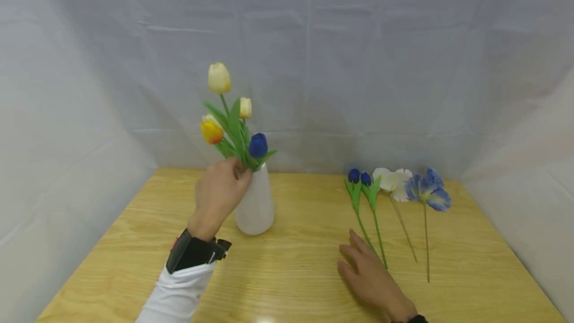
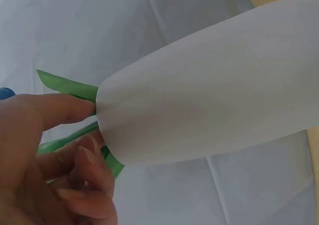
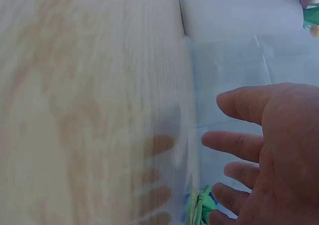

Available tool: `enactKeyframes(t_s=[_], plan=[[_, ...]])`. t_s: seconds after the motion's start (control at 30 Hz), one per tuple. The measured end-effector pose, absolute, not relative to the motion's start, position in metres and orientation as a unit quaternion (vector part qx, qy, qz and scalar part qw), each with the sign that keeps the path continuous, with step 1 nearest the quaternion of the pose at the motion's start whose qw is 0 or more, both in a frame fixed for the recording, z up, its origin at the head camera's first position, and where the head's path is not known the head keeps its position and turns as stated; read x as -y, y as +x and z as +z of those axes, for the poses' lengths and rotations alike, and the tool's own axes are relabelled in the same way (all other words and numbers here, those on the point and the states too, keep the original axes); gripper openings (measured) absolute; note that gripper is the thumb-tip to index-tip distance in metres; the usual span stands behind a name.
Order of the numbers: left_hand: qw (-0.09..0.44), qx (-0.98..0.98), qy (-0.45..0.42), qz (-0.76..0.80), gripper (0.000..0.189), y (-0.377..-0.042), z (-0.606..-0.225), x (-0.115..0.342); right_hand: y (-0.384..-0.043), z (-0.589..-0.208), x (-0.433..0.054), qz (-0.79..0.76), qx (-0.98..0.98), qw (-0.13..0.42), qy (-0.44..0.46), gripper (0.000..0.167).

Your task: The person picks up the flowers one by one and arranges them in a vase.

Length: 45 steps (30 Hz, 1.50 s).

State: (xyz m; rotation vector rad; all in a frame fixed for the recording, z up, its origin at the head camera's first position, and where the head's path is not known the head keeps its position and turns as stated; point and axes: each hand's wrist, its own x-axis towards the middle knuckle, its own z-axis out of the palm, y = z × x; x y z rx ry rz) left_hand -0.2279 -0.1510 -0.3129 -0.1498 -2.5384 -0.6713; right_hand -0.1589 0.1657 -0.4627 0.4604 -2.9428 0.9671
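Note:
A white vase [image 1: 256, 203] stands upright left of the table's middle, holding artificial tulips. They include cream tulips [image 1: 219, 78], a yellow-orange tulip [image 1: 211, 132] and a blue tulip [image 1: 258, 145]. My left hand [image 1: 220, 191] pinches green tulip stems and leaves right at the vase's mouth. In the left wrist view its thumb and curled fingers [image 2: 94, 177] lie against the rim, with green leaves [image 2: 67, 84] poking out between them. My right hand [image 1: 369, 275] holds nothing, fingers spread and relaxed, low over the table beside the stems of two blue tulips [image 1: 359, 193].
To the right of those tulips lie a white flower [image 1: 393, 183] and a blue-purple flower [image 1: 428, 191], with thin bare stems pointing toward me. The wooden table [image 1: 305, 223] ends at a grey cloth backdrop [image 1: 341, 88], which also rises along both sides.

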Motion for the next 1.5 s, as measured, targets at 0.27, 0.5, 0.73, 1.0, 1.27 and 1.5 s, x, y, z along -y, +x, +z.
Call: enactKeyframes(t_s=[0.27,0.5,0.73,1.0,1.27,1.5], plan=[[0.272,0.928,-0.010,-0.256,0.031,-0.218,-0.329,0.148,-0.157,-0.462,-0.174,0.307,0.940,0.012,0.149,0.040],[0.273,0.931,-0.063,-0.232,0.032,-0.217,-0.361,0.139,-0.155,-0.460,-0.180,0.311,0.940,0.011,0.143,0.040],[0.233,0.938,-0.120,-0.226,0.031,-0.212,-0.384,0.117,-0.154,-0.459,-0.187,0.308,0.941,0.018,0.140,0.042],[0.144,0.946,-0.217,-0.193,0.023,-0.208,-0.405,0.087,-0.149,-0.458,-0.204,0.301,0.947,0.015,0.110,0.047],[0.091,0.942,-0.251,-0.204,0.023,-0.204,-0.416,0.060,-0.145,-0.458,-0.221,0.299,0.950,0.026,0.089,0.049],[0.093,0.942,-0.258,-0.195,0.020,-0.204,-0.424,0.046,-0.141,-0.455,-0.228,0.301,0.949,0.033,0.086,0.047]])
